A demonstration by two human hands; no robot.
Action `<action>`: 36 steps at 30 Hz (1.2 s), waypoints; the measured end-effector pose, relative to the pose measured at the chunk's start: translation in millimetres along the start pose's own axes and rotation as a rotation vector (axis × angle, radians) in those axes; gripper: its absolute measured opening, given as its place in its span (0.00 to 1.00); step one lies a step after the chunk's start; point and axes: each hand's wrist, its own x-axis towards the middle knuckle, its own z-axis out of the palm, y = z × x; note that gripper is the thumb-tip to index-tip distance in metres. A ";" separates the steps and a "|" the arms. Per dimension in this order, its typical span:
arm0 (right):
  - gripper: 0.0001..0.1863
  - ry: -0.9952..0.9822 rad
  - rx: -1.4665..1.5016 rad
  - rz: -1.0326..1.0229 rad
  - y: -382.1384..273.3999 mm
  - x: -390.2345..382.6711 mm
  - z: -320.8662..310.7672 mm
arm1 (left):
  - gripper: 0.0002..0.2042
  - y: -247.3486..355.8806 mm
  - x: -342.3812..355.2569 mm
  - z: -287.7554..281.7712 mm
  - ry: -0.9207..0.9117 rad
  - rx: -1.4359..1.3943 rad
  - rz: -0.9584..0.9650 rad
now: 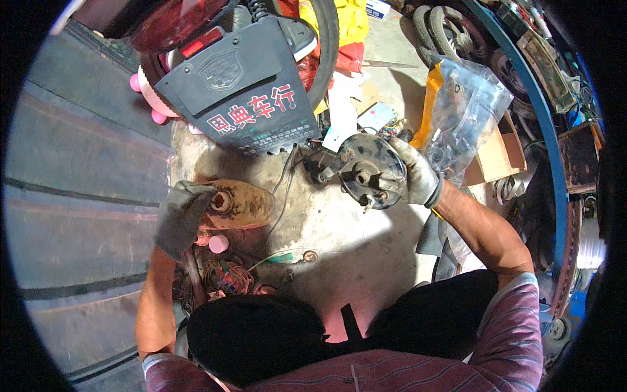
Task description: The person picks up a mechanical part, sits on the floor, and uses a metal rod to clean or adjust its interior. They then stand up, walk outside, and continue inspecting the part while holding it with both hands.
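Observation:
My left hand, in a dirty grey work glove, is closed around the neck end of a stained yellowish plastic jug. The jug lies tilted, its round brown mouth turned up beside my fingers. On the right, my gloved right hand grips the rim of a round, grimy black brake plate with a central bore. A lever arm juts from the plate's left side, near a dark cable. The right fingertips are partly hidden behind the plate.
A grey mudflap and a wheel of a scooter stand ahead. A clear plastic bag and a cardboard box lie right. Tangled wires and a pink cap lie near left. Tyres lean far right.

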 end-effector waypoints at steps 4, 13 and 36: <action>0.32 -0.020 -0.205 -0.102 1.9 1.8 -1.3 | 0.09 12.2 -0.9 4.9 -0.001 0.114 -0.048; 0.43 -0.117 -0.732 -0.209 6.6 5.2 4.9 | 0.08 35.9 -23.5 -14.5 0.192 -0.397 -0.252; 0.25 -0.061 -0.173 0.173 59.5 53.6 18.4 | 0.15 101.0 -80.5 -159.9 0.652 -0.306 -0.004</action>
